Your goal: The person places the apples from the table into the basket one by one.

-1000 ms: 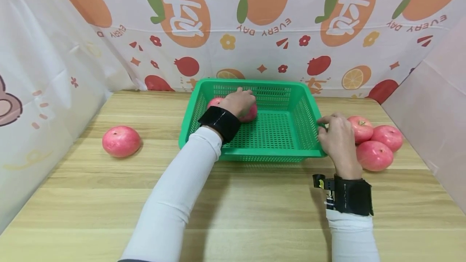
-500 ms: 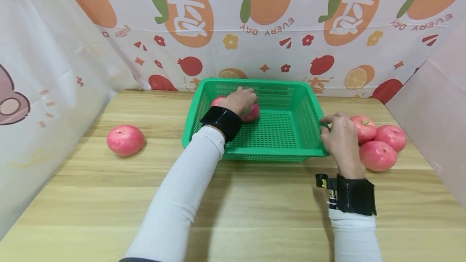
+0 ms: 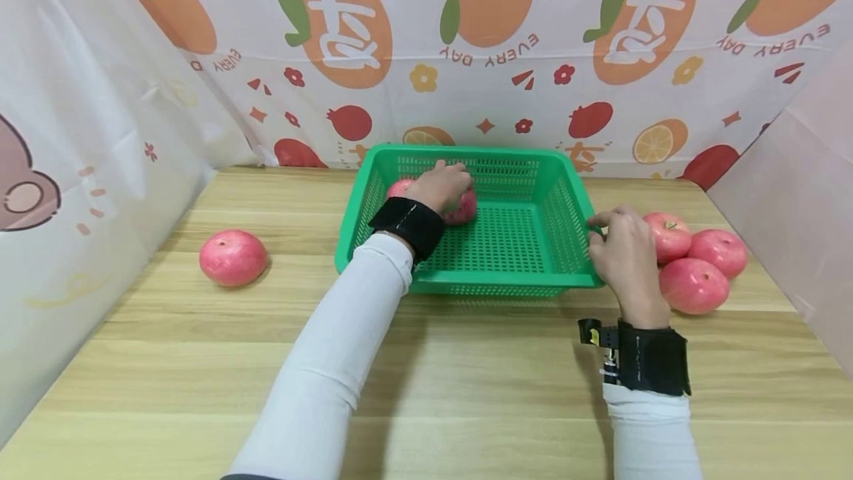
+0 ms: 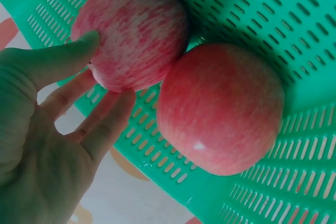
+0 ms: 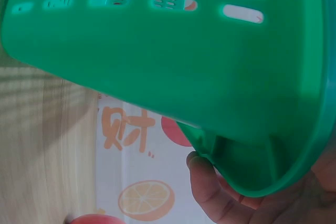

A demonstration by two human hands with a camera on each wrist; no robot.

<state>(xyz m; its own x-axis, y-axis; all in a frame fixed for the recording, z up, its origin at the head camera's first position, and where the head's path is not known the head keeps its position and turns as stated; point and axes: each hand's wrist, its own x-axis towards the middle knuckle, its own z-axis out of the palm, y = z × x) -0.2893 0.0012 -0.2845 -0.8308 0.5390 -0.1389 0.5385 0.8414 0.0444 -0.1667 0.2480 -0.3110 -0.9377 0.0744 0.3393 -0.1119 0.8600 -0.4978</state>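
I see left hand (image 3: 437,190) pinching a round red-streaked apple (image 4: 137,32) in the green perforated plastic basket (image 3: 506,279), beside another round red apple (image 4: 223,108); right hand (image 3: 623,254) grips basket rim (image 3: 578,187). I'd judge: two in, four round pinkish apples (image 3: 233,258) left outside.

Right hand (image 5: 257,208) on the rim (image 5: 316,66) of a green basket (image 5: 157,72), patterned cloth (image 5: 170,174) behind.
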